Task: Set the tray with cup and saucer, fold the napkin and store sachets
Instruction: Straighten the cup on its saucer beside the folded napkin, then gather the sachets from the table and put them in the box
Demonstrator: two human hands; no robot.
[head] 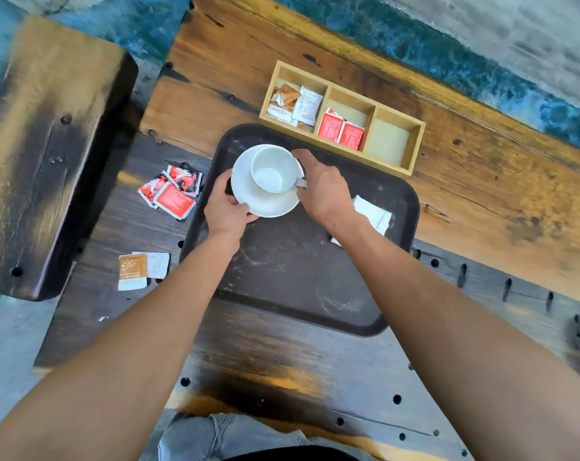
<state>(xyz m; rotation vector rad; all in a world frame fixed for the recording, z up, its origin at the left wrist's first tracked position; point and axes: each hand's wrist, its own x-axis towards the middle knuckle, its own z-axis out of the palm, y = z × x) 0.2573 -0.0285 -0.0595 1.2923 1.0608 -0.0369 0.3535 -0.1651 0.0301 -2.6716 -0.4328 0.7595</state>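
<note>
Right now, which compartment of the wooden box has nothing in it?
The right compartment of the box: the middle one holds red sachets, the left one brown and white sachets.

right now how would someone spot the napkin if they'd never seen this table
Find the dark tray in the middle of the wooden table. The napkin lies on its right side, partly under the right hand's wrist. It is the only flat, folded white paper; the other white things are a cup and saucer.
</note>
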